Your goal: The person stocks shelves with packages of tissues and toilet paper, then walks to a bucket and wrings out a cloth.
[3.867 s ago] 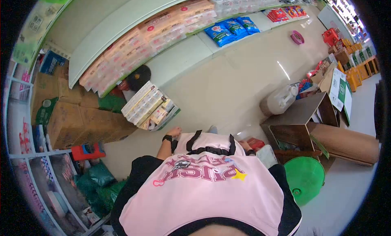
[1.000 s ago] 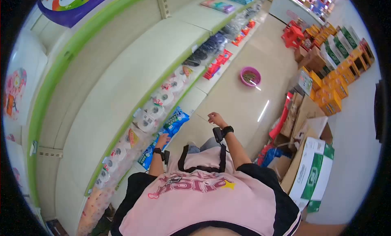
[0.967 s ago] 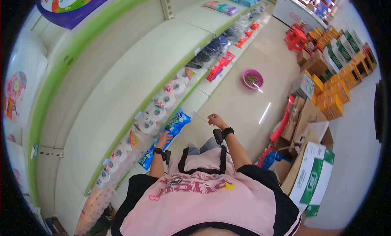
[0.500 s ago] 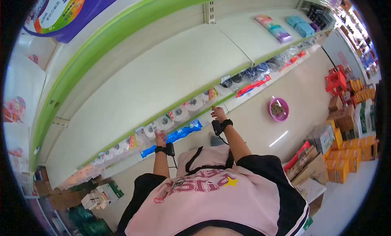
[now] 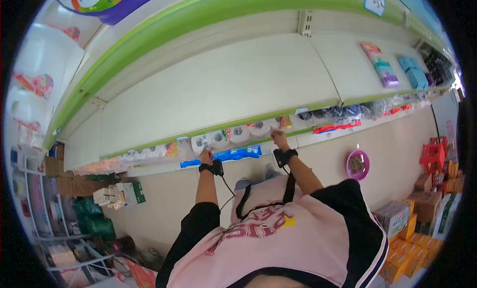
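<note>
A row of white toilet rolls in clear wrapping (image 5: pixel 238 134) lies on the low shelf, just under the edge of the wide shelf board. My left hand (image 5: pixel 205 157) is closed at the lower edge of the wrapping, near the middle of the row. Farther right, my right hand (image 5: pixel 279 139) has its fingers bent round the wrapping beside a roll with a yellow and red label. Both hands are partly hidden by their own backs and the black wrist devices. A long blue packet (image 5: pixel 236 154) lies below the rolls, close to my left hand.
Above is a wide white shelf (image 5: pixel 223 79) with colourful packs (image 5: pixel 380 64) at its right. A pink basin (image 5: pixel 357 164) stands on the floor at right, near red stools (image 5: pixel 434 156). Orange boxes (image 5: pixel 407 253) are stacked lower right; cartons (image 5: pixel 119 194) lie left.
The view has turned and shifted, so the shelf now lies more level. My left hand's fingers have gone from spread to closed on the wrapping, and my right hand's have closed too.
</note>
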Available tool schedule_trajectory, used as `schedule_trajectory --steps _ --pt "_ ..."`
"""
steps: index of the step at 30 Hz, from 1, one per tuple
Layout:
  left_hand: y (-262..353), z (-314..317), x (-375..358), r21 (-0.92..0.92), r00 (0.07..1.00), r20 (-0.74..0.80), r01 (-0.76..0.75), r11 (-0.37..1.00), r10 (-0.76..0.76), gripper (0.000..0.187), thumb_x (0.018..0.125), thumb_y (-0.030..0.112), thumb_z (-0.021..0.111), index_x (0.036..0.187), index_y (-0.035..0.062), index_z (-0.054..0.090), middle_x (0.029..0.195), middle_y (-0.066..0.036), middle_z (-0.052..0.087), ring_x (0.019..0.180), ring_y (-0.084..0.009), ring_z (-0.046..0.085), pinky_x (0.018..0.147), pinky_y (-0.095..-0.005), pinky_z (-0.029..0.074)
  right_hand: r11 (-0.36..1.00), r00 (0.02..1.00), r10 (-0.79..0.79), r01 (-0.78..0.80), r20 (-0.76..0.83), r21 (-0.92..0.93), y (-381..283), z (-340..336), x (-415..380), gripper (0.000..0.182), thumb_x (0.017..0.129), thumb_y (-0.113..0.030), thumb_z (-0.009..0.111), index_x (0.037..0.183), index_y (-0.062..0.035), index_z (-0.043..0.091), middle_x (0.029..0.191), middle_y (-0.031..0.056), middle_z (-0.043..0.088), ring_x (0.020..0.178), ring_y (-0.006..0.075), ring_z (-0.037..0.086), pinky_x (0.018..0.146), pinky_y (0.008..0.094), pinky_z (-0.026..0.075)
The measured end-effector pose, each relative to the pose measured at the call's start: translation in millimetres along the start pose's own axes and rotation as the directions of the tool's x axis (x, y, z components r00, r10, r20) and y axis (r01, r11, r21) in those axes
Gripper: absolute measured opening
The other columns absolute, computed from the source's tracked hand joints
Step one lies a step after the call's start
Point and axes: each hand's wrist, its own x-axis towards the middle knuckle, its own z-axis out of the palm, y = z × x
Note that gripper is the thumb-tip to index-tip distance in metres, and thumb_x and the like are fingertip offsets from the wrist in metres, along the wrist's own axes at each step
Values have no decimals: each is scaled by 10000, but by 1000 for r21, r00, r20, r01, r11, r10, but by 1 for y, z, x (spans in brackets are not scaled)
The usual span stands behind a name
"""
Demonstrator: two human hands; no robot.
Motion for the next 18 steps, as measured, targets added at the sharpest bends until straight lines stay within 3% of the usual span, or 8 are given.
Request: schedule_trajectory --steps 1,2,3,5,6,8,12,18 --pt "-3 -4 5 21 996 60 63 998 -64 286 826 327 437 649 104 466 553 -25 463 446 -134 428 422 -285 387 962 970 -242 238 -14 -131 6 -4 -7 309 800 -246 471 574 -44 530 488 -9 459 441 72 429 356 210 325" --pt "-8 -13 6 52 985 111 127 991 -132 253 813 320 467 666 115 483 592 -4 489 470 -105 440 449 -259 397 995 997 69 -71 31 76 -13 -11 -25 267 789 -198 463 600 -20 527 526 12 479 459 82 421 413 223 323" --pt "-12 -17 0 44 987 89 133 990 -137 253 813 320 467 666 115 483 592 -4 489 470 -105 440 449 -259 397 992 996 77 -80 33 100 -13 -13 -35 271 798 -191 454 599 -18 520 514 11 470 455 82 415 416 222 322" --pt "-21 -17 -16 19 989 149 -16 1000 13 263 818 306 469 652 103 496 597 -8 504 488 -103 459 459 -242 409 992 999 17 -23 47 127 1 -28 -53 277 812 -190 450 601 -24 516 494 -2 439 446 75 395 423 221 326" --pt "-33 -30 -24 229 861 379 -443 867 340 256 817 293 480 658 94 507 599 -14 518 496 -102 475 470 -245 422 990 997 -57 49 56 129 5 -36 -65 277 818 -197 456 604 -31 517 486 -14 417 441 68 382 426 221 331" --pt "-22 -19 -57 34 989 143 23 999 -28 249 814 282 488 662 85 507 598 -19 520 494 -104 481 476 -239 425 991 999 -23 16 47 134 -2 -49 -82 275 821 -192 454 615 -19 512 496 -8 419 455 77 385 450 227 334" --pt "-17 -19 -117 47 989 146 16 999 -23 230 807 261 496 662 84 520 608 -25 533 509 -104 491 472 -235 414 991 1000 9 -10 6 134 -17 -77 -130 255 826 -162 448 625 -17 508 530 1 437 477 87 396 476 224 343" --pt "-12 -26 -156 199 946 216 -283 938 240 238 768 181 503 587 34 551 531 -62 543 418 -135 487 390 -260 377 987 991 -57 75 -125 141 -33 -94 -221 278 832 -141 423 587 -27 486 512 2 415 475 86 368 466 230 296"
